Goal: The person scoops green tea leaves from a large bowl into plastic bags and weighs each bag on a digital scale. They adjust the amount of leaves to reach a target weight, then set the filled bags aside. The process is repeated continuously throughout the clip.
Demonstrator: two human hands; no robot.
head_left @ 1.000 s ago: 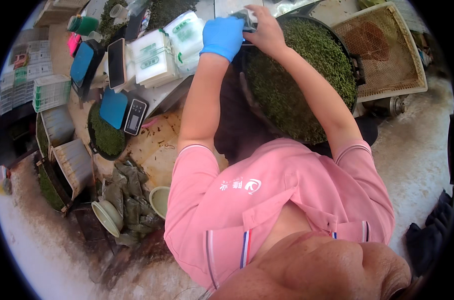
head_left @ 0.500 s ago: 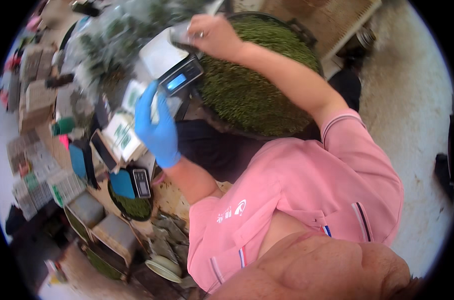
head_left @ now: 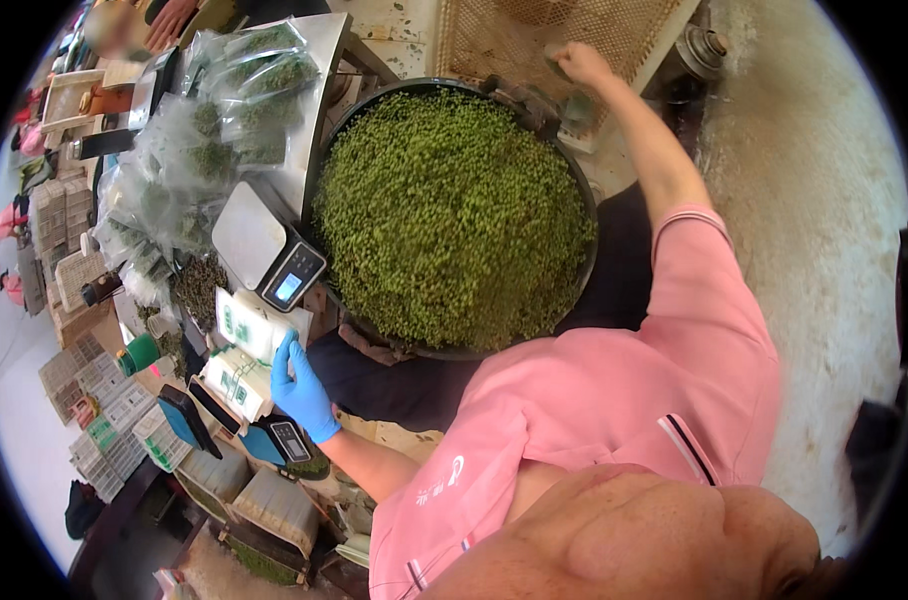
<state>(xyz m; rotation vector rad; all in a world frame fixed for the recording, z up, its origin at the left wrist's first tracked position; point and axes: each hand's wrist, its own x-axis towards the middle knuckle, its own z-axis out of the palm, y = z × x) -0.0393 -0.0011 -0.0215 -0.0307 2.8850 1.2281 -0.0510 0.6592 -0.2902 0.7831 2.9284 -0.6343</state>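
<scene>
My left hand (head_left: 302, 392), in a blue glove, is at the stack of flat white bags with green print (head_left: 246, 330). Its fingertips are pinched at the edge of the top bag. Far to the right, my bare right hand (head_left: 582, 64) is closed on a small see-through bag (head_left: 555, 58), partly hidden by the fingers, above a tan mesh crate (head_left: 614, 28). Between my arms stands a big round dark tub (head_left: 326, 150) heaped with small green buds or grains (head_left: 454, 220). A digital scale (head_left: 249, 235) with a lit display sits left of the tub.
Filled clear bags of green stuff (head_left: 264, 90) are piled on the metal table (head_left: 326, 50). A second scale (head_left: 277, 440) and a green cup (head_left: 137, 354) are at the left. Another person's hand (head_left: 171, 22) shows at the top. A metal canister (head_left: 701, 52) stands beside the crate.
My right hand has moved from above the scale to the right, over the mesh crate. My left hand has come down to the white bags. The view has shifted.
</scene>
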